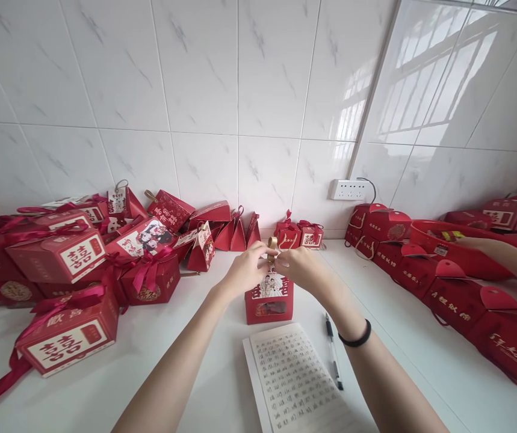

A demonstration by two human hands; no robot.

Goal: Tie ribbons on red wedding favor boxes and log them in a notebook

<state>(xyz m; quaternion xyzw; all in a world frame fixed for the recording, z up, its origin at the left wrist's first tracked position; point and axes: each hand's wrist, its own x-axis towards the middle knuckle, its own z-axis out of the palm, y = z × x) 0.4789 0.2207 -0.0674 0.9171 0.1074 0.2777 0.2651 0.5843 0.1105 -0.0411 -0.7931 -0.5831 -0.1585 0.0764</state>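
A small red gift box (269, 300) with a picture on its front stands upright on the white counter (186, 337), right in front of me. My left hand (245, 269) and my right hand (302, 267) meet over its top. Both pinch the box's gold loop handle (272, 243), fingers closed around it. A black band circles my right wrist (356, 338).
A lined sheet of handwriting (292, 382) and a pen (333, 356) lie near me. Several red gift boxes with ribbons are heaped at left (66, 255). Flat red boxes line the right side (457, 300). Another person's arm (511, 258) reaches in over a red basket (461, 249). A wall socket (348, 189) sits behind.
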